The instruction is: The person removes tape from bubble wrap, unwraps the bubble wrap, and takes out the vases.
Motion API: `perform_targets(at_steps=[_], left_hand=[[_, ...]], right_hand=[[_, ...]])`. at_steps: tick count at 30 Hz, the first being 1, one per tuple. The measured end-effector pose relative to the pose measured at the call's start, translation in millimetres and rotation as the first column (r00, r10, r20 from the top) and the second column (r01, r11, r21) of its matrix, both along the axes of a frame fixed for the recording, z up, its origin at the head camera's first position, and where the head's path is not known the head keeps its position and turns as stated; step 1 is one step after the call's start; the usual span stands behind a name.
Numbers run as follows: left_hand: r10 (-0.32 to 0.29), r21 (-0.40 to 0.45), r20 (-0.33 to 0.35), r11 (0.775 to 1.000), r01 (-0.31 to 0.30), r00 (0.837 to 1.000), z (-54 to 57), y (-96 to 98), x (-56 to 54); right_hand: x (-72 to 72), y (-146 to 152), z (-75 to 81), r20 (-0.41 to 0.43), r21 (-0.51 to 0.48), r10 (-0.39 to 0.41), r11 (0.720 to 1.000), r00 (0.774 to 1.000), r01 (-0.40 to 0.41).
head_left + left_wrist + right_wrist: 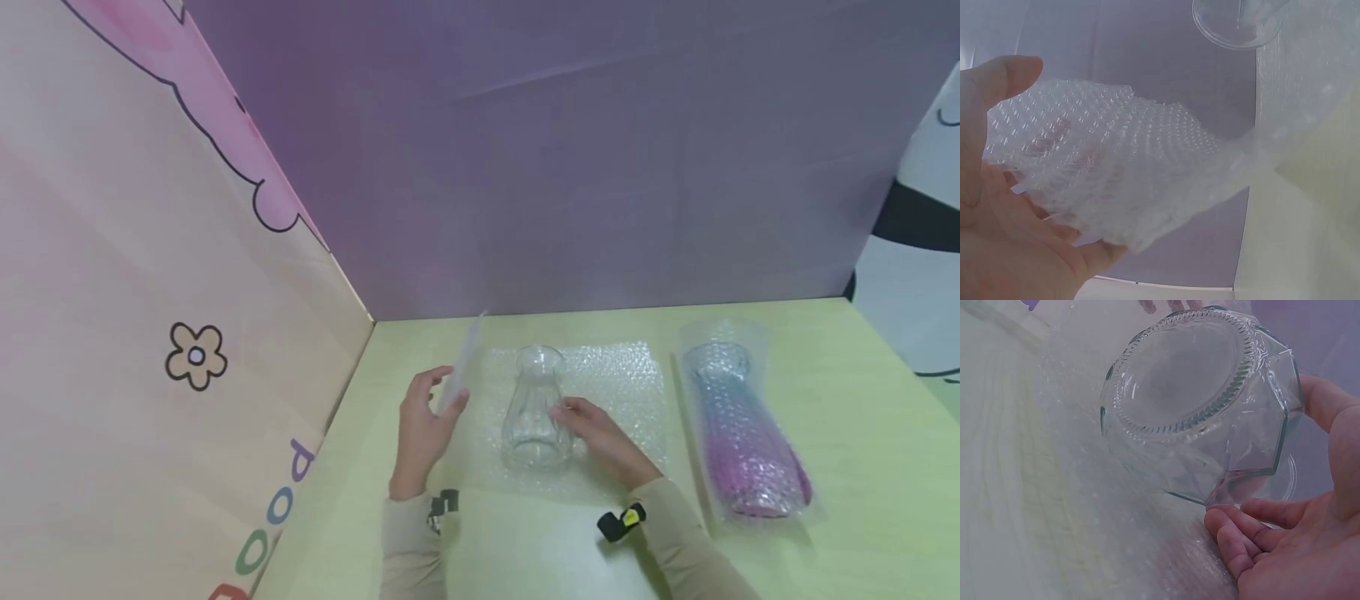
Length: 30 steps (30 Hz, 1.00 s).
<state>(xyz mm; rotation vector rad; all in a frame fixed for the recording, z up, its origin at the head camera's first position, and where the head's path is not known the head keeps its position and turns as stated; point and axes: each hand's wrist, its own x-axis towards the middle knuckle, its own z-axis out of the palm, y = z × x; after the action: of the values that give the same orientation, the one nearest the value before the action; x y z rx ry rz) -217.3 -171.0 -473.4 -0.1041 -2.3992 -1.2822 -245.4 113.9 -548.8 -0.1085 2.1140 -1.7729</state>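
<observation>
A clear glass vase (537,417) with a flared rim lies over a sheet of bubble wrap (611,375). My right hand (600,433) grips its right side; in the right wrist view the ribbed round base (1179,375) faces the camera, with the thumb on one side and fingertips at the lower edge. To the left, my left hand (427,425) supports a raised flap of the wrap (465,358). The left wrist view has the fingers (1104,256) spread behind that flap and the thumb standing apart above it.
On the right lies another vase (750,450), blue fading to pink, wrapped in bubble wrap. The pale green table (352,533) meets a grey-purple wall (562,167) at the back and a printed panel (150,467) on the left.
</observation>
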Motion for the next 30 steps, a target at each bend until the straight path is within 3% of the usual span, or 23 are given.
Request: perform_targets(at_steps=[14,25,30], left_hand=[[0.049,0.056,0.04,0.997,-0.052,0.998,-4.0,-11.0,-0.7],[0.073,0.061,0.003,0.995,-0.073,0.997,-12.0,-18.3,1.1],[0.081,0.065,0.024,0.994,-0.082,0.996,-12.8,-22.8,3.1]], right_hand=[[1.3,0.5,2.5,-0.009,0.005,0.009,1.0,1.0,-0.009],[1.9,1.9,3.2,-0.007,0.003,0.012,1.0,1.0,-0.012],[2.0,1.8,3.1,-0.008,0.003,0.008,1.0,1.0,-0.008]])
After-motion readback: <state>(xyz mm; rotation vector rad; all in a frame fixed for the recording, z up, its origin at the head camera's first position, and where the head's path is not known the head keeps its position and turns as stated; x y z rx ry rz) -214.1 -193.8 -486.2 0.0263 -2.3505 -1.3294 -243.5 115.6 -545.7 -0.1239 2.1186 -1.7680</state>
